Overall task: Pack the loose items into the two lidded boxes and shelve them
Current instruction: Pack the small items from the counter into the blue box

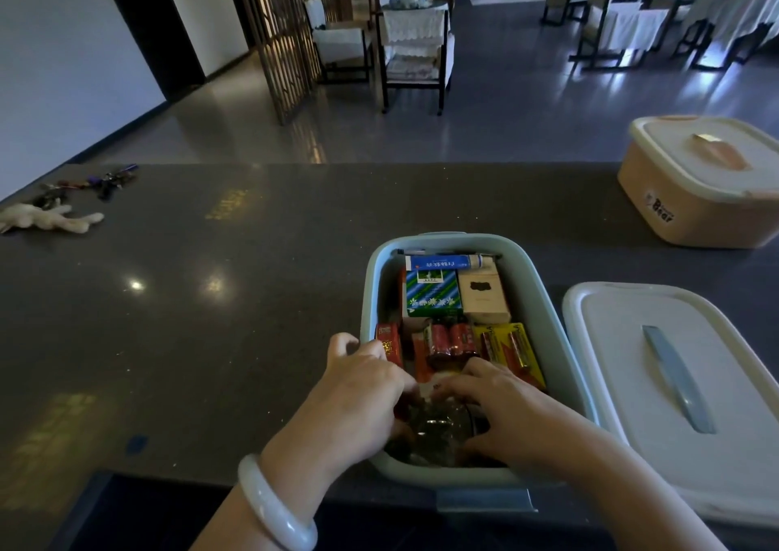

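Here, the clear item (438, 424) lies gripped between left hand (362, 386) and right hand (506, 407), inside the box (438, 239).

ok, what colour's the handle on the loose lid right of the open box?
Grey-blue handle on a white lid; the head view shows it clearly.

blurred dark item (438, 426) in blue box (370, 285)

A dark tabletop (210, 318) spans the foreground. Beyond it stand a wooden lattice screen (286, 36) and white-covered chairs (415, 40).
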